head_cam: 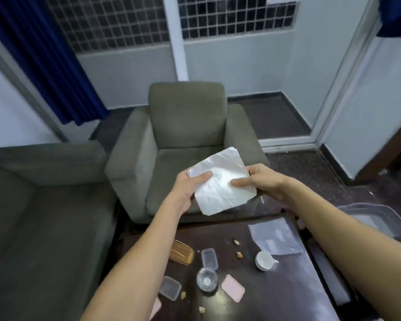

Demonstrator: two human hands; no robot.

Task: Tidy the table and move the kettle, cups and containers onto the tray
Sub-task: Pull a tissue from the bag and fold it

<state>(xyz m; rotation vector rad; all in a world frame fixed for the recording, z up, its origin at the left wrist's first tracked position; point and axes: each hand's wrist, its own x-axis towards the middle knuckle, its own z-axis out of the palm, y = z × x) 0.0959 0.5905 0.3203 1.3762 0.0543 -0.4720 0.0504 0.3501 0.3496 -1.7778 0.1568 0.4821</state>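
Creased white square paper napkin (221,181) pinched flat between left hand (190,188) and right hand (262,179), raised above dark glossy table (276,295). Below, nearer the right arm: white ceramic cup (264,260) tipped sideways; grey plastic tray (377,218) farther right.

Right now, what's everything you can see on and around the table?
napkin: 1, white, creased, held up over the table's far edge
cup: 1, white, on its side, table right
clear containers: 2, centre and left-front
glass: 1, clear, centre
pink lid: 1, beside the glass
wooden box: 1, brown, left
crumbs: several, scattered
armchair: 1, grey-green, behind the table
left hand, right hand: fingers pinching the napkin
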